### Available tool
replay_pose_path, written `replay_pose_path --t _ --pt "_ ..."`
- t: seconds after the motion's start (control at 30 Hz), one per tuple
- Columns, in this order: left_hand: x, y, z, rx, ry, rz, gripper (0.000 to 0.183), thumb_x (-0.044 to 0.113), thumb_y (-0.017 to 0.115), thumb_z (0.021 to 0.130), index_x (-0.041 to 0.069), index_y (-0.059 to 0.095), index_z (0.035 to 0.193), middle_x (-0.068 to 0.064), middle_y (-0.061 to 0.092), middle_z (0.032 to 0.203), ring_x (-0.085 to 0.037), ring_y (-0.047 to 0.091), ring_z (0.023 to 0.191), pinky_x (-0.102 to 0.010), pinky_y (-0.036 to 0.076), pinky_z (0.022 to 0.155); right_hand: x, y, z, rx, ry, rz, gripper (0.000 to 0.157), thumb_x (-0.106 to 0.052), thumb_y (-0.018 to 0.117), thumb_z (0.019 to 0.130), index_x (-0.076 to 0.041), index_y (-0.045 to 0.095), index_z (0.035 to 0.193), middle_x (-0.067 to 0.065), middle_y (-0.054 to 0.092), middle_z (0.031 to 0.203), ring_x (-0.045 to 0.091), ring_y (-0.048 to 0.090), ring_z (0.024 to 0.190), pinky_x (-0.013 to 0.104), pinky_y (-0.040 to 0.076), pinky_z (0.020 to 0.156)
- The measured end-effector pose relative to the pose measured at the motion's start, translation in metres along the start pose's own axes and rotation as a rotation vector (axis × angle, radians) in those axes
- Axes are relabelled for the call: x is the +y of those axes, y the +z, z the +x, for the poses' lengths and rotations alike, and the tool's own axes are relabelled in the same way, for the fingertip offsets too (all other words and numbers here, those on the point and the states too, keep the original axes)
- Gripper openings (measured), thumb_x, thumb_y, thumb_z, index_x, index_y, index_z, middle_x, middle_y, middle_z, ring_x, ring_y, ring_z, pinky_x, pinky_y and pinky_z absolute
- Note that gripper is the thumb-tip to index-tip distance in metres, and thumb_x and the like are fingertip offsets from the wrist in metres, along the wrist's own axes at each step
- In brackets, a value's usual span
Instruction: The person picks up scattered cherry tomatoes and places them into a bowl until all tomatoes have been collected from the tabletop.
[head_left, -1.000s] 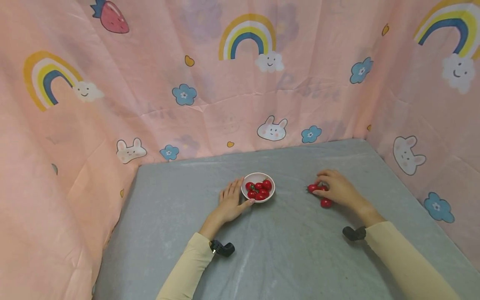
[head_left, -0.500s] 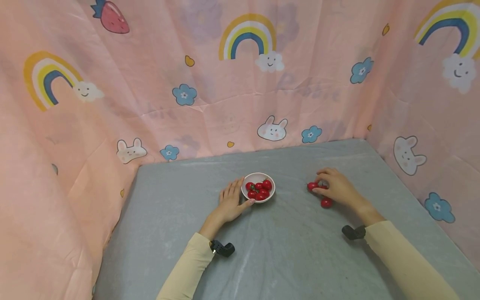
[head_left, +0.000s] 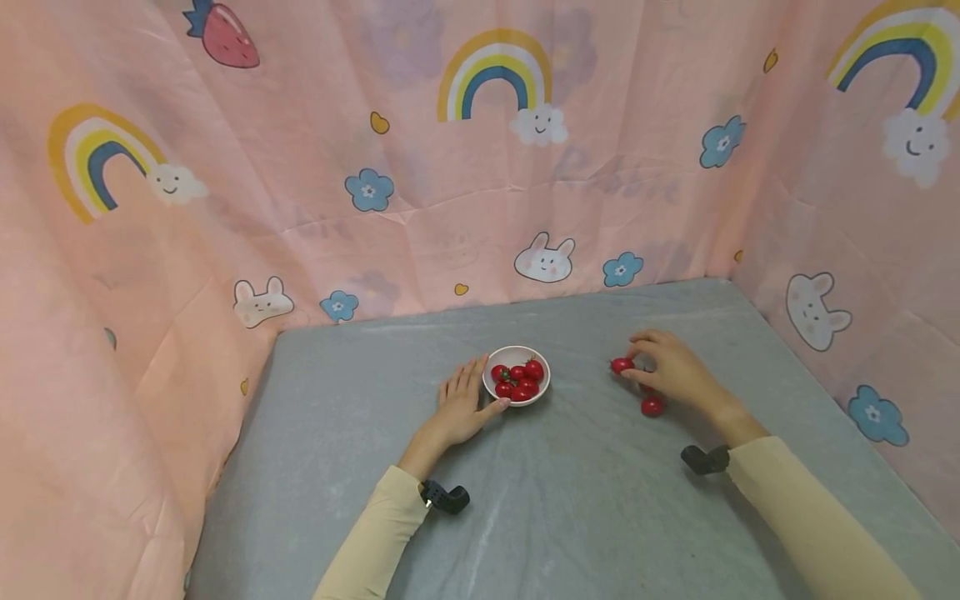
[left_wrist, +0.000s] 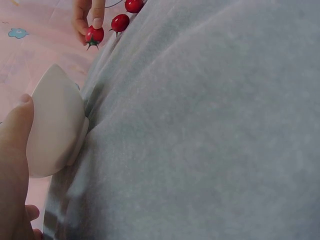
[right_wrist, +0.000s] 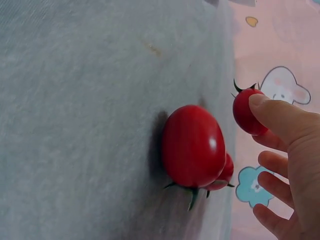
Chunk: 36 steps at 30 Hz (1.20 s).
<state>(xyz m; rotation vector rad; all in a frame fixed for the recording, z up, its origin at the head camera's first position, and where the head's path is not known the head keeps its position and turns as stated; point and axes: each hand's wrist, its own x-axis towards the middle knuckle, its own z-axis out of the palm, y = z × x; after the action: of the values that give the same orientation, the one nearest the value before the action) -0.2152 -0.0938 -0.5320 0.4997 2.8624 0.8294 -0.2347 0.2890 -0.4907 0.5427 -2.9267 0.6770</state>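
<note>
My left hand (head_left: 459, 412) rests against the left side of a small white bowl (head_left: 512, 355), its fingers extended and its thumb at the near rim. Several red cherry tomatoes (head_left: 523, 387) lie inside the bowl. To the right, my right hand (head_left: 675, 371) pinches one cherry tomato (right_wrist: 245, 112) between thumb and fingers, its green stem end pointing away from the palm. In the left wrist view this tomato is raised off the cloth. Under the right hand lie two more cherry tomatoes, a nearer one (right_wrist: 192, 145) and another (right_wrist: 225, 172) partly hidden behind it.
A grey cloth (head_left: 555, 500) covers the table. Pink curtains (head_left: 420, 242) printed with rainbows, rabbits and flowers hang along the back and both sides. Each wrist wears a black camera, such as the left wrist's camera (head_left: 447, 498).
My right hand has lifted the pinched cherry tomato slightly, up and to the left, away from the two others. The left hand and the bowl have stayed still.
</note>
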Motion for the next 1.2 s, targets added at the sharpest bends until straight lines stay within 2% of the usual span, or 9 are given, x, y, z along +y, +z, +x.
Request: replay_pose_path --t 0.3,0.57,1.2 --pt "0.001 -0.003 -0.002 -0.001 0.011 -0.013 0.091 0.067 0.049 0.093 0.023 0.006 0.161 -0.016 0.018 0.165 -0.040 0.014 0.152 -0.062 0.011 0.118 -0.013 -0.002 0.008 -0.046 0.034 -0.001 0.027 -0.031 0.077 0.086 -0.012 0.071 0.103 0.018 0.053 0.139 0.041 0.042 0.133 0.064 0.035 0.110" --pt "0.001 -0.001 -0.001 -0.003 -0.001 -0.014 0.091 0.061 0.052 0.094 0.024 0.004 0.161 -0.015 0.017 0.166 -0.040 0.012 0.153 -0.061 0.009 0.120 -0.024 -0.001 0.019 -0.024 -0.023 -0.012 0.027 -0.033 0.076 0.087 -0.012 0.071 0.103 0.017 0.055 0.138 0.039 0.044 0.133 0.063 0.034 0.111" --pt "0.005 -0.008 -0.004 -0.002 0.021 -0.020 0.092 0.068 0.048 0.093 0.020 0.009 0.161 -0.017 0.020 0.164 -0.042 0.014 0.152 -0.064 0.012 0.117 -0.063 0.009 0.047 -0.015 -0.084 0.010 0.026 -0.037 0.076 0.086 -0.017 0.072 0.103 0.013 0.057 0.139 0.035 0.046 0.134 0.059 0.036 0.112"
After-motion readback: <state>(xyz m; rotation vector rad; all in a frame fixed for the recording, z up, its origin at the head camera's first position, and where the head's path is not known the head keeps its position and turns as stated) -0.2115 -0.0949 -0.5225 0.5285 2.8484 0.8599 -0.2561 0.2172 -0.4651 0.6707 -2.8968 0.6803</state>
